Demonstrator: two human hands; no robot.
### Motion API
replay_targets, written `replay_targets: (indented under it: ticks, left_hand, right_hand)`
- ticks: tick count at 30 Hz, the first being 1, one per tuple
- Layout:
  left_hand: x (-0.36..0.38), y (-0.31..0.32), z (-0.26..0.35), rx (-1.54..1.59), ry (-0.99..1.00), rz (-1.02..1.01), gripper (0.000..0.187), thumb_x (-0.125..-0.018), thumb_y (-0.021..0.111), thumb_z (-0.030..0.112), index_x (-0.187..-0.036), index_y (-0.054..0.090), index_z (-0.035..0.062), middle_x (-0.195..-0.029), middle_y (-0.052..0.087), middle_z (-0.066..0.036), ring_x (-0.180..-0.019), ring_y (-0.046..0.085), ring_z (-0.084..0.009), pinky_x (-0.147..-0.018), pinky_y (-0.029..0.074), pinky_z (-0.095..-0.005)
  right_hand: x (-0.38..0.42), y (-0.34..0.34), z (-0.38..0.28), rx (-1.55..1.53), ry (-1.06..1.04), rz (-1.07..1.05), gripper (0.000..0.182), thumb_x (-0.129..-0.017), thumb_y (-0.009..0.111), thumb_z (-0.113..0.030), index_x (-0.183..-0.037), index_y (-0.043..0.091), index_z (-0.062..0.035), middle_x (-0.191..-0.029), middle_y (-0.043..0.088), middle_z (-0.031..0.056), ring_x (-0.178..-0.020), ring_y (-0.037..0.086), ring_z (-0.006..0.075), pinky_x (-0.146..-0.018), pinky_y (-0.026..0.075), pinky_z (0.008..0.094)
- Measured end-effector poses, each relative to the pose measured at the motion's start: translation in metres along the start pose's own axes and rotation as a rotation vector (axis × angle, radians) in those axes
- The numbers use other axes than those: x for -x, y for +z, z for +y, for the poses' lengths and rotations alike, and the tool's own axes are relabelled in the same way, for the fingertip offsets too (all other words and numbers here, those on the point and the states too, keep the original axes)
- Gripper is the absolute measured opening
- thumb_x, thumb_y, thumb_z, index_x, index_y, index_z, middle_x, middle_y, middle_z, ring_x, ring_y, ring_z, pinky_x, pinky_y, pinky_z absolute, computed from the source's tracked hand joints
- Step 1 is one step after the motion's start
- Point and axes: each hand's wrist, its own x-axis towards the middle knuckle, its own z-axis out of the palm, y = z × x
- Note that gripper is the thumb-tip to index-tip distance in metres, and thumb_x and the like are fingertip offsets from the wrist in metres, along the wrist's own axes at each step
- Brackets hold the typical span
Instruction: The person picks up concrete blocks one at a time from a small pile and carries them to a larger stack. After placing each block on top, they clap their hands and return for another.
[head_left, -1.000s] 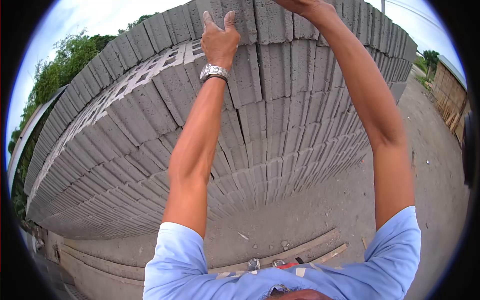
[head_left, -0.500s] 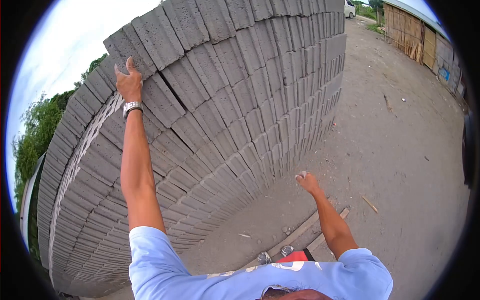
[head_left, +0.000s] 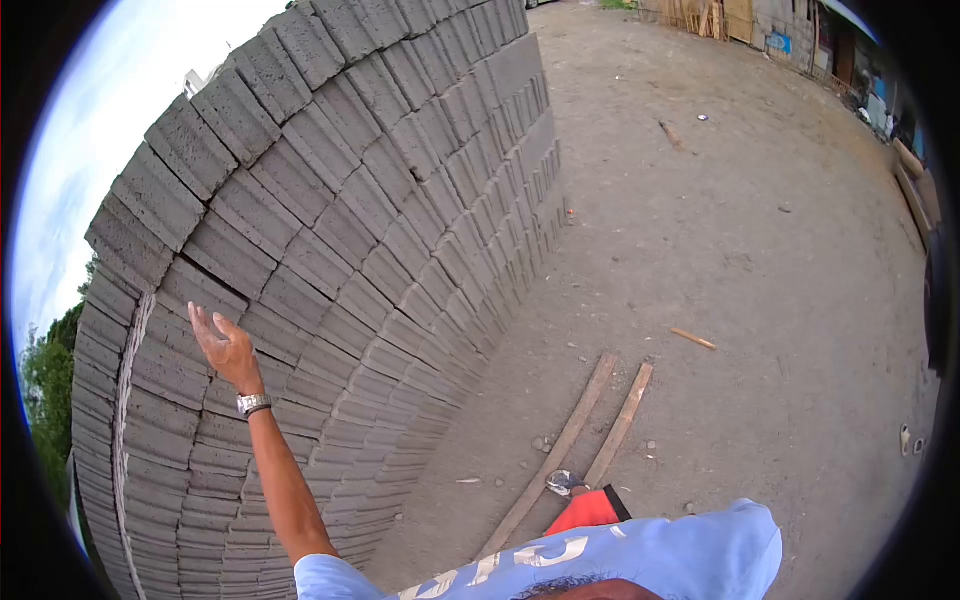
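My left hand point(head_left: 227, 347) is raised in front of a tall stack of grey concrete blocks point(head_left: 340, 215), its fingers stretched and apart with nothing in them. A metal-band watch point(head_left: 253, 403) sits on that wrist. The hand overlaps the blocks a little below the top row, near the stack's left corner. Ribbed block faces stand side by side in several curved-looking rows, with dark gaps between some of them. My right hand is out of view; only the blue shirt sleeve point(head_left: 745, 540) shows on that side.
Two wooden planks point(head_left: 560, 455) lie on the dirt ground point(head_left: 690, 230) by my foot point(head_left: 563, 482). A short stick point(head_left: 693, 339) lies beyond them. Wood-and-block sheds point(head_left: 745, 25) line the far right, and trees point(head_left: 47, 375) rise behind the stack at left.
My left hand has come down and away from the top row of blocks. My right hand has left the view. The view has turned to the right, showing more ground and planks.
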Motion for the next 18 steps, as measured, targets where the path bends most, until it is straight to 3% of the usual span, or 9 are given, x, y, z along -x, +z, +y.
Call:
replay_targets:
  ticks: [4,6,7,8,9,10,11,13,18]
  left_hand:
    - [0.272,-0.008,-0.018,0.165,-0.518,-0.953,0.057,-0.095,0.059,0.019,-0.145,0.037,0.0026,-0.127,0.057,-0.028,-0.116,0.06,-0.0323,-0.094,0.048,-0.0376]
    - [0.442,-0.061,-0.043,0.04,-0.587,-1.454,0.068,-0.088,0.068,0.037,-0.14,0.044,0.0004,-0.127,0.06,-0.025,-0.118,0.059,-0.0325,-0.096,0.047,-0.0392]
    - [0.522,-0.106,-0.048,0.096,-0.843,-1.655,0.07,-0.083,0.072,0.045,-0.132,0.053,-0.0003,-0.126,0.061,-0.024,-0.118,0.059,-0.032,-0.097,0.047,-0.0385]
    - [0.582,-0.16,-0.041,-0.04,-0.75,-1.835,0.064,-0.079,0.075,0.047,-0.12,0.064,-0.0001,-0.112,0.068,-0.023,-0.107,0.065,-0.0332,-0.09,0.05,-0.04]
    - [0.6,-0.223,-0.001,-0.228,-0.92,-1.84,0.057,-0.077,0.075,0.049,-0.106,0.07,-0.0002,-0.097,0.072,-0.018,-0.092,0.068,-0.0309,-0.081,0.052,-0.0401]
    - [0.656,-0.287,-0.002,0.101,-1.356,-1.771,0.045,-0.076,0.077,0.042,-0.098,0.072,0.0028,-0.086,0.072,-0.014,-0.074,0.068,-0.0267,-0.064,0.052,-0.04]
    - [0.683,-0.357,0.018,0.266,-1.544,-1.587,0.03,-0.077,0.075,0.033,-0.092,0.073,0.0071,-0.082,0.071,-0.011,-0.065,0.066,-0.023,-0.053,0.05,-0.0367]
    - [0.728,-0.47,0.049,0.224,-1.911,-1.322,0.028,-0.08,0.071,0.031,-0.095,0.071,0.0079,-0.082,0.071,-0.012,-0.064,0.066,-0.0238,-0.052,0.05,-0.0377]
    - [0.841,-0.74,0.086,-0.035,-2.386,-0.302,0.022,-0.089,0.059,0.027,-0.102,0.064,0.0102,-0.084,0.069,-0.014,-0.063,0.065,-0.0258,-0.05,0.049,-0.0403]
  right_hand:
    - [-0.021,-0.008,-0.12,-0.128,-0.254,0.167,0.032,-0.08,0.066,-0.025,-0.075,0.067,0.0061,-0.068,0.07,0.0169,-0.064,0.07,0.0286,-0.06,0.055,0.0383]
    - [-0.055,-0.013,-0.192,-0.113,-0.497,0.258,0.031,-0.078,0.067,-0.024,-0.077,0.068,0.007,-0.065,0.069,0.0178,-0.065,0.071,0.0297,-0.062,0.055,0.0405]
    - [-0.02,-0.038,-0.231,-0.021,-0.643,0.344,0.028,-0.079,0.065,-0.021,-0.081,0.069,0.0065,-0.064,0.068,0.0174,-0.069,0.071,0.0294,-0.066,0.055,0.0399]
    - [0.052,-0.071,-0.264,-0.257,-0.7,0.225,0.026,-0.078,0.063,-0.016,-0.091,0.07,0.0056,-0.069,0.07,0.0161,-0.073,0.072,0.0267,-0.071,0.055,0.0382]
    - [0.04,-0.073,-0.285,-0.243,-0.862,0.179,0.03,-0.077,0.062,-0.011,-0.103,0.07,0.0007,-0.081,0.073,0.0128,-0.08,0.071,0.023,-0.076,0.055,0.0358]
    - [0.03,-0.07,-0.304,-0.21,-0.991,0.249,0.028,-0.078,0.061,-0.016,-0.104,0.074,-0.0165,-0.093,0.072,0.0177,-0.092,0.069,0.0309,-0.081,0.052,0.04]
    - [0.043,-0.077,-0.319,-0.115,-1.024,0.232,0.035,-0.075,0.063,-0.01,-0.109,0.071,-0.0085,-0.094,0.073,0.0111,-0.09,0.069,0.0216,-0.078,0.054,0.0346]
    - [0.091,-0.082,-0.331,-0.097,-1.046,0.194,0.03,-0.08,0.06,-0.019,-0.105,0.071,-0.0065,-0.096,0.071,0.0187,-0.093,0.068,0.0346,-0.082,0.052,0.0413]
    - [0.094,0.008,-0.308,0.501,-0.913,0.498,0.035,-0.08,0.061,-0.021,-0.099,0.067,0.0073,-0.092,0.071,0.0217,-0.08,0.071,0.0317,-0.076,0.054,0.0434]
